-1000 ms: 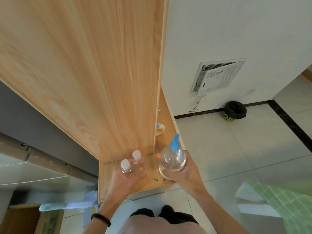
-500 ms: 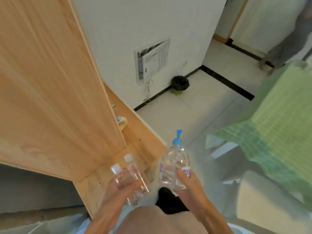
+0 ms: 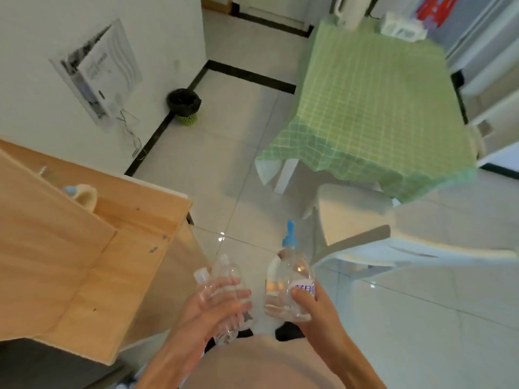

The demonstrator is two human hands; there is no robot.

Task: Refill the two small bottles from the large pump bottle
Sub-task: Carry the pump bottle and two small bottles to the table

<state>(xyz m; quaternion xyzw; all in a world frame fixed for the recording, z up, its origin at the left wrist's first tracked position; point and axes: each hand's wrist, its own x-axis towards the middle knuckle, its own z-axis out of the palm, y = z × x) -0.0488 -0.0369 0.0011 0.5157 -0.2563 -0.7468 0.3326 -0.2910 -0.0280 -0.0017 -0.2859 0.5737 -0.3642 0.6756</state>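
Two small bottles (image 3: 224, 273) are gripped together in the left hand (image 3: 207, 313) and the large pump bottle (image 3: 289, 284) is clasped in the right hand (image 3: 317, 313), all held over the tiled floor (image 3: 224, 164), so the carrying step is judged in hand and a setting-down, perhaps on the green-clothed table (image 3: 365, 108), is called for next.

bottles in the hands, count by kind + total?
Small bottles: 2, in left hand
Pump bottle: 1, in right hand
Total: 3
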